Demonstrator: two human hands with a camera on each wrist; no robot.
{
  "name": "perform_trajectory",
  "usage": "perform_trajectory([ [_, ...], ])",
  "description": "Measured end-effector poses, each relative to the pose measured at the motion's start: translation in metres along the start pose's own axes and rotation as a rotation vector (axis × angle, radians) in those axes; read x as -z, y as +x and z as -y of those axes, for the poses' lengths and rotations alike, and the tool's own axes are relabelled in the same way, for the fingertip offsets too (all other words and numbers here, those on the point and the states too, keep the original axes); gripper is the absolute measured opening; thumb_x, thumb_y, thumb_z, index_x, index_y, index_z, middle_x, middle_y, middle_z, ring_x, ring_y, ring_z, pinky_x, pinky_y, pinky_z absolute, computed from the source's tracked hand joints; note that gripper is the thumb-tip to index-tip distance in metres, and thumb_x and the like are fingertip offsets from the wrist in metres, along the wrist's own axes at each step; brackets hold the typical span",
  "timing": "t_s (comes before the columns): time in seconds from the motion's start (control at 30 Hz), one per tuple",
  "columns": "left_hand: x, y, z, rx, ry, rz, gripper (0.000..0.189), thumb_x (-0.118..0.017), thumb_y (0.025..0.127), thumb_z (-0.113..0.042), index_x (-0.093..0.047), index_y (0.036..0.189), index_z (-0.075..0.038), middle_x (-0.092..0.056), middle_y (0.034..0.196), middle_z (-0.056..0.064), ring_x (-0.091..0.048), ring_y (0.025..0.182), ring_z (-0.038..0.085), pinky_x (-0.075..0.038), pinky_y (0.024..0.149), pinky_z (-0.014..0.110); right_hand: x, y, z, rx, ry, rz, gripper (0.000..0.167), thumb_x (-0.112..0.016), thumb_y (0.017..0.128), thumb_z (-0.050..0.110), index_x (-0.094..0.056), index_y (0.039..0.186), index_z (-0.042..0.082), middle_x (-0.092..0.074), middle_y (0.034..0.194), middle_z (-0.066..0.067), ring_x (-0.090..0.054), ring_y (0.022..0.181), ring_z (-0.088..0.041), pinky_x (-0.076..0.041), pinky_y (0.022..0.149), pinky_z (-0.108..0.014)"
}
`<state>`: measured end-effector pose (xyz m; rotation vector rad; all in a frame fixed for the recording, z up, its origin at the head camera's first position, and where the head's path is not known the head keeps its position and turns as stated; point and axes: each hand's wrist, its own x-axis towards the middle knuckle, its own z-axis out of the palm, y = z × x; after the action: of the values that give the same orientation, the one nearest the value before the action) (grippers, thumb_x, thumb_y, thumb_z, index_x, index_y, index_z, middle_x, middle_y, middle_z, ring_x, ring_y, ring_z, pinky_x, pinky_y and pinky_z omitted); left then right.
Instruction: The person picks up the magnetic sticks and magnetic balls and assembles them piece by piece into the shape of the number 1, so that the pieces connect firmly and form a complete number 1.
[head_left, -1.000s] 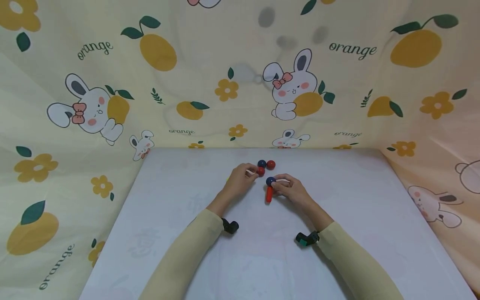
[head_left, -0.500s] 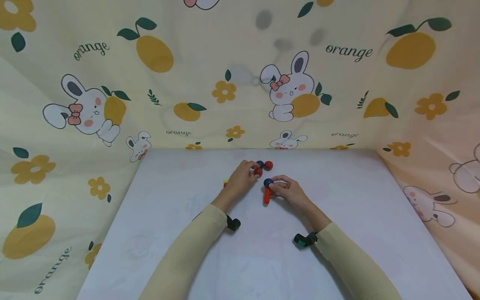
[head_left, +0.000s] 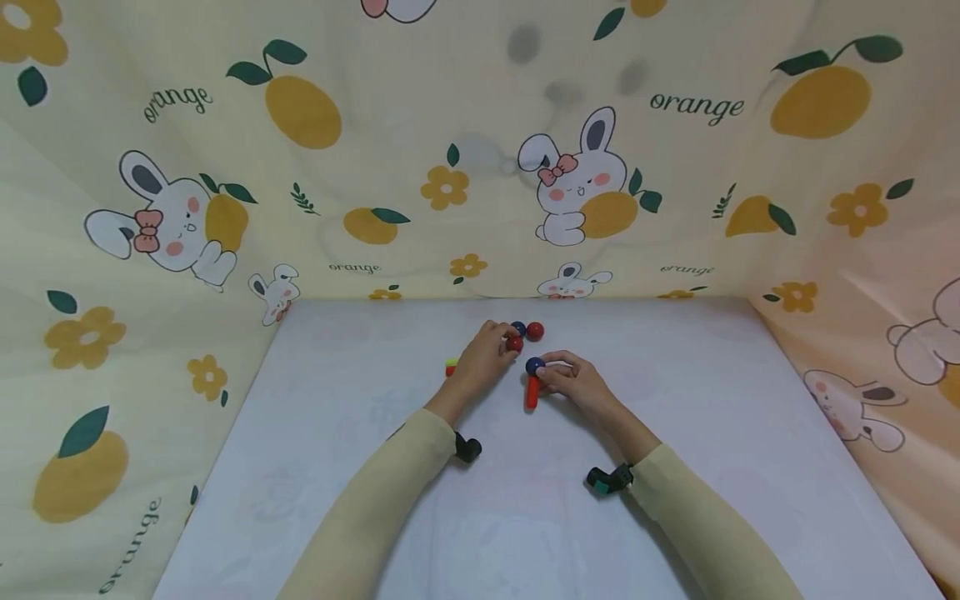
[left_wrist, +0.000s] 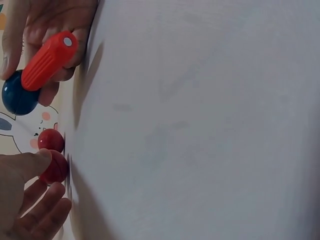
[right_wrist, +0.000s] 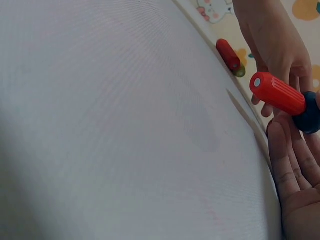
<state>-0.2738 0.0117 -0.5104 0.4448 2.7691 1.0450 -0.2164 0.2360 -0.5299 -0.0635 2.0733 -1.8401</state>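
Note:
My left hand is at the far part of the table and pinches a red ball between thumb and fingers. Its thumb lies on that ball in the left wrist view. A blue ball and a second red ball sit just beyond, close together. To the right, my right hand holds another blue ball by its fingertips. A red ribbed rod with a pale dot on its end is joined to this blue ball and points toward me, above the table.
Left of my left hand lies a red rod with a yellow-green piece, partly hidden by the hand. The white table ends at a patterned cloth behind and at the sides. Each wrist carries a small black camera.
The view has shifted slightly. My left wrist has moved a little right, showing more of the red and yellow-green piece. Both hands keep their holds.

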Motion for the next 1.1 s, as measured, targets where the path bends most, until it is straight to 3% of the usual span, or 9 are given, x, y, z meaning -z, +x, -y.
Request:
perform_trajectory([
  [0.5, -0.0014, 0.0014, -0.0012, 0.010, 0.040, -0.014, 0.030, -0.076, 0.103, -0.020, -0.060, 0.129, -0.019, -0.061, 0.124, 0.002, -0.061, 0.100, 0.016, -0.057, 0.092, 0.028, 0.0031, 0.0032, -0.0007, -0.034, -0.017, -0.012, 0.051, -0.071, 0.106, 0.036, -0.056, 0.144, 0.006, -0.079, 0.124, -0.009, -0.077, 0.104, -0.027, -0.054, 0.101, -0.030],
  [0.77, -0.0024, 0.0004, -0.0001, 0.027, 0.102, -0.020, 0.043, -0.075, 0.104, -0.023, -0.063, 0.143, -0.015, -0.062, 0.132, 0.004, -0.063, 0.109, 0.016, -0.055, 0.103, 0.030, 0.0040, 0.0047, -0.0025, -0.023, -0.012, -0.006, 0.051, -0.071, 0.106, 0.035, -0.056, 0.145, 0.006, -0.080, 0.119, -0.009, -0.078, 0.101, -0.027, -0.055, 0.099, -0.028],
  [1.1, -0.0040, -0.0022, 0.0040, 0.017, 0.117, -0.007, 0.045, -0.076, 0.103, -0.027, -0.063, 0.144, -0.015, -0.060, 0.127, 0.001, -0.059, 0.101, 0.014, -0.055, 0.091, 0.026, 0.0033, 0.0050, -0.0020, -0.010, 0.012, 0.000, 0.048, -0.071, 0.107, 0.029, -0.055, 0.144, 0.004, -0.078, 0.125, -0.011, -0.078, 0.099, -0.022, -0.056, 0.096, -0.024],
])
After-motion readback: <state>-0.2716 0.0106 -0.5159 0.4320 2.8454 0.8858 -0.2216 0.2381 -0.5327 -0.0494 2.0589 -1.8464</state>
